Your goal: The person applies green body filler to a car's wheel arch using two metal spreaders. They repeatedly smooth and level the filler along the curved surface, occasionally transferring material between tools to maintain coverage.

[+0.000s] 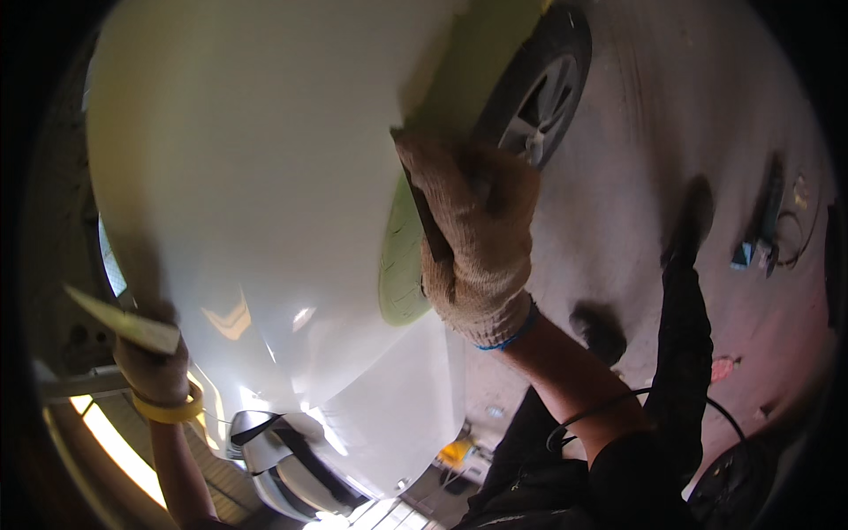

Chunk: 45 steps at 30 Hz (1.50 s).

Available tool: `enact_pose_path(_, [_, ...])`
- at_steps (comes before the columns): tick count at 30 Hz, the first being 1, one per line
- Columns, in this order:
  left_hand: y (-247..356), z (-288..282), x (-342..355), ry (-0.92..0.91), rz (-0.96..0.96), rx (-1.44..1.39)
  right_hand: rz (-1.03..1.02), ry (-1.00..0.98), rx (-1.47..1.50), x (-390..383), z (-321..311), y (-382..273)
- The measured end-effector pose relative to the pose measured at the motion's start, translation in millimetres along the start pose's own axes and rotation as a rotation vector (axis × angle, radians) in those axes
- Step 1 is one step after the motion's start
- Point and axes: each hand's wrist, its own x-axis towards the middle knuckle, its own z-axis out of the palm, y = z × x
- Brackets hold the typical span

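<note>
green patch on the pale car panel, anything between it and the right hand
Only the dark flat piece in the gloved right hand, on that hand's left side; nothing else visible stands between the hand and the green patch.

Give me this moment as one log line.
right hand: grips dark flat piece by greenish patch on white car panel | left hand: holds pale flat piece, wears yellow ring

two gloved hands: one left hand (152, 369), one right hand (484, 225). two flat pieces, one per hand: a pale strip (128, 321) and a dark-edged board (429, 223). one yellow ring (168, 410), one white car (238, 168), one wheel (548, 97), one green patch (400, 265). two dark shoes: a far shoe (694, 221) and a near shoe (601, 334).
</note>
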Motion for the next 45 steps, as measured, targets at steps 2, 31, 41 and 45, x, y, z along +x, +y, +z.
enact_pose_path(2, [-8.9, 24.6, 3.0, 0.057, 0.004, -0.076, -0.059, -0.04, -0.031, -14.9, 1.7, 4.8])
enact_pose_path(31, [20.1, 182.5, -133.2, 0.414, 0.062, -0.337, -0.802, -0.435, 0.079, -192.3, 21.0, 76.8])
enact_pose_path(41, [102.8, 327.7, -278.1, 0.375, -0.192, -0.966, -0.948, -0.513, -0.127, -236.5, 19.8, 117.7])
enact_pose_path(45, [168.9, 392.8, -339.3, 0.217, -0.431, -1.323, -1.003, -0.424, -0.059, -253.3, 24.1, 136.6])
